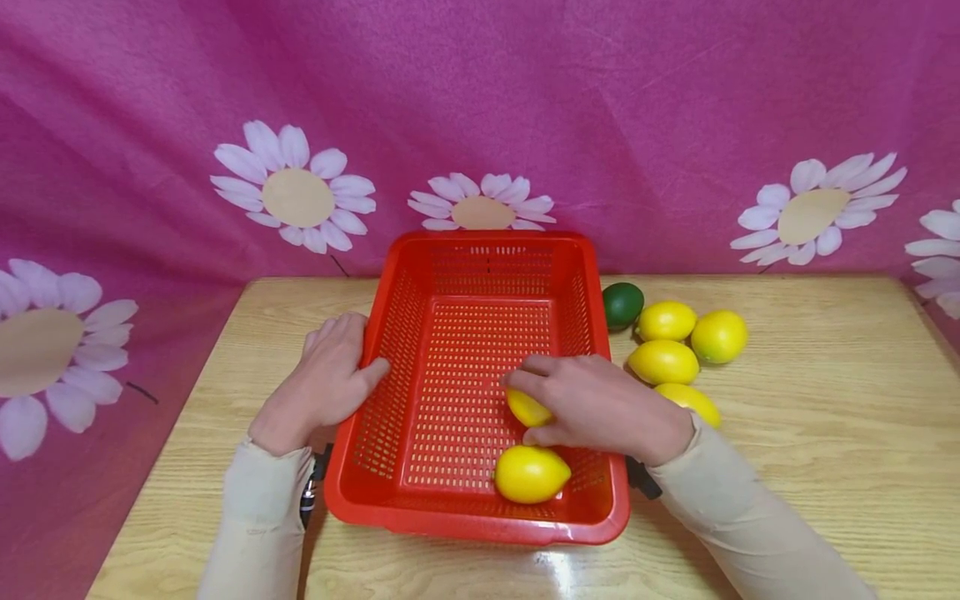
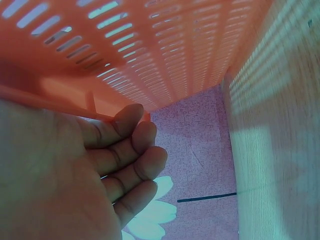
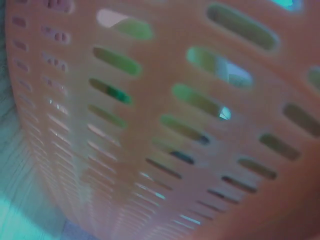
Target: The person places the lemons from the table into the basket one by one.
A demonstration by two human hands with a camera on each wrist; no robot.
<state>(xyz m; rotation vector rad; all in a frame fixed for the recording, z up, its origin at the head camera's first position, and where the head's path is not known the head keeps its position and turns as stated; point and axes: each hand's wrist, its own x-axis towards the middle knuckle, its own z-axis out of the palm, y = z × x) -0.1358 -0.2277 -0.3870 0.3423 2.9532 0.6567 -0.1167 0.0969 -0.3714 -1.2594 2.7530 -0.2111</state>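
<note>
From the head view, the left hand (image 1: 326, 375) grips the left rim of the basket (image 1: 480, 528), thumb inside. The right hand (image 1: 592, 400) reaches over the right rim, fingers curled round 1 lemon (image 1: 527, 408) inside the basket; a 2nd lemon (image 1: 531, 474) lies in its near right corner. Right of the basket sit 4 loose lemons (image 1: 663, 362) and 1 green fruit (image 1: 621, 305); the worktop (image 1: 810, 467) stretches past them. Left wrist: bent fingers outside the basket's rim. Right wrist: the basket's slotted wall hides the fingers.
</note>
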